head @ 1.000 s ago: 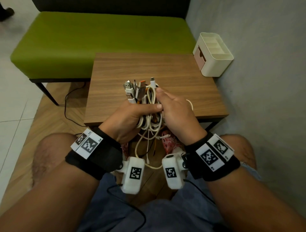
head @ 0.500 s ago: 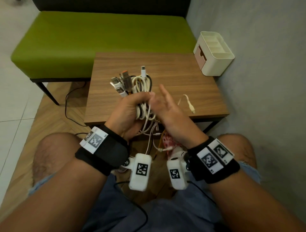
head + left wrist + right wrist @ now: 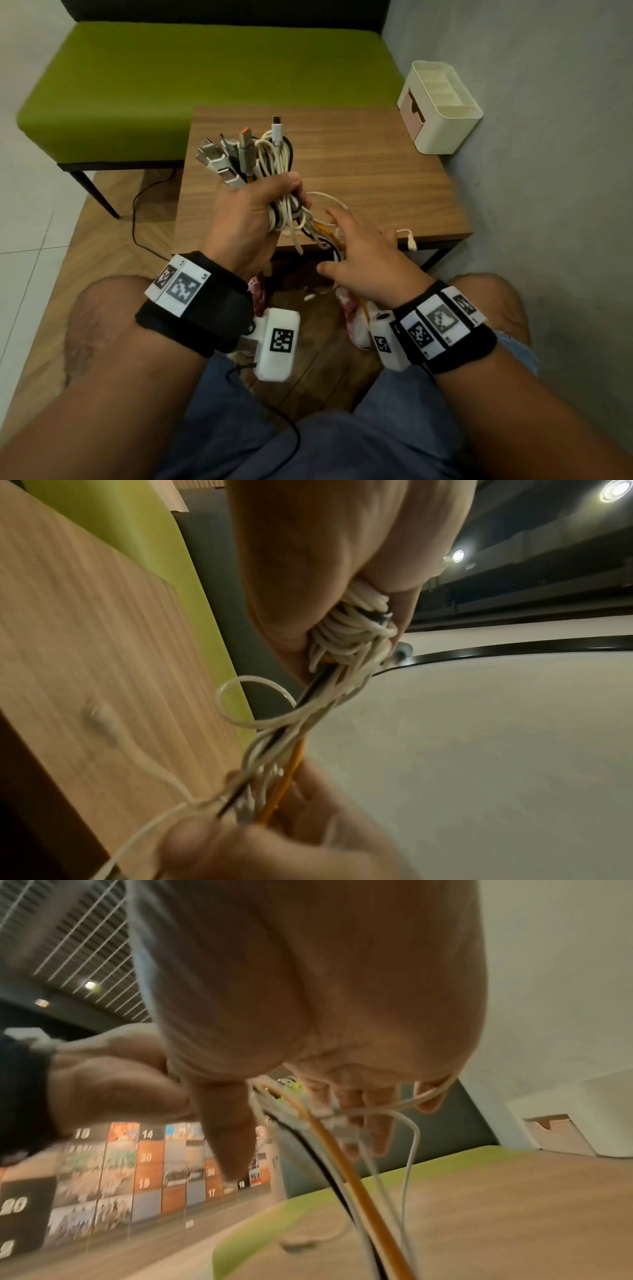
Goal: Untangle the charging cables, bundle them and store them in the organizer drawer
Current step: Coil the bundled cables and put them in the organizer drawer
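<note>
Orange wall panels [image 3: 147, 1153] read 14, 20, 15, 17.

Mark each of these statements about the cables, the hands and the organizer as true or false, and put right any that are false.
1. The left hand grips the cable bundle with the plugs pointing up. True.
2. The organizer stands on the green bench. False: it stands at the far right corner of the wooden table.
3. An orange cable runs among the white ones. True.
4. The right hand lies flat on the table, away from the cables. False: it is raised below the left hand, its fingers among the hanging strands.
5. The organizer's drawer holds the bundle. False: the bundle is in the left hand.
</note>
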